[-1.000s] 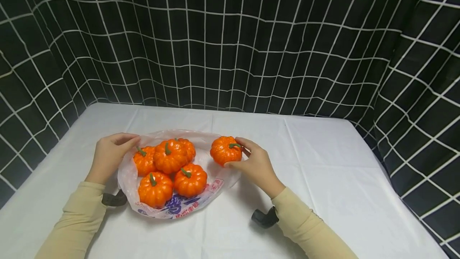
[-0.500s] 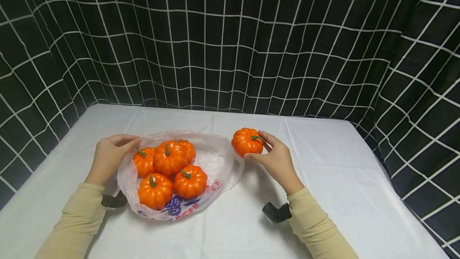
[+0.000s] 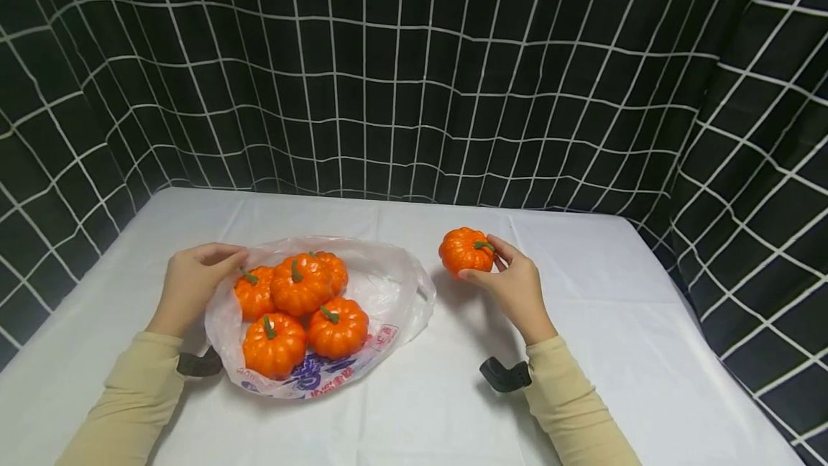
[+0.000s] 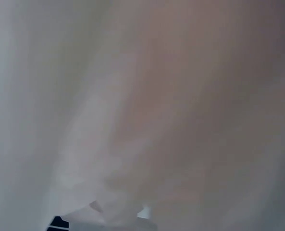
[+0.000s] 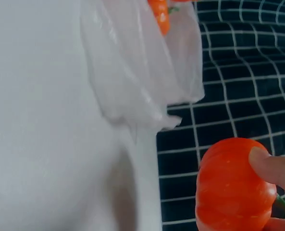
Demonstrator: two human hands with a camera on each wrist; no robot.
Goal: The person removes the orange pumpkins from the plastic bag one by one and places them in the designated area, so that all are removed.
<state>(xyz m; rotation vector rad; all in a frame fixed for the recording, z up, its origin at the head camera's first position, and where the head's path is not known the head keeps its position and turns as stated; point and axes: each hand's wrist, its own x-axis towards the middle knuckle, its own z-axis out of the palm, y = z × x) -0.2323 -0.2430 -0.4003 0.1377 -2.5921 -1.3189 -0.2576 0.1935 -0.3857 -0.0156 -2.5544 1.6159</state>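
Observation:
My right hand (image 3: 517,290) grips a small orange pumpkin (image 3: 464,252) with a green stem, held to the right of the bag and apart from it. In the right wrist view, a thumb presses on that pumpkin's side (image 5: 233,187). My left hand (image 3: 190,286) pinches the left rim of a thin, whitish plastic bag (image 3: 388,290) with blue and red print. Inside the bag, towards its left half, several similar pumpkins (image 3: 338,329) sit close together, one partly hidden behind another. The left wrist view is too blurred to show the hand's grip.
A white cloth covers the table (image 3: 420,408). Black curtains (image 3: 414,78) with a white grid stand behind it and at both sides. A dark wrist mount (image 3: 504,375) juts from the right sleeve, and a similar mount (image 3: 200,363) from the left.
My right hand has carried its pumpkin rightwards and slightly away, from over the bag's right side to beyond the rim. The left hand stays at the bag's left rim.

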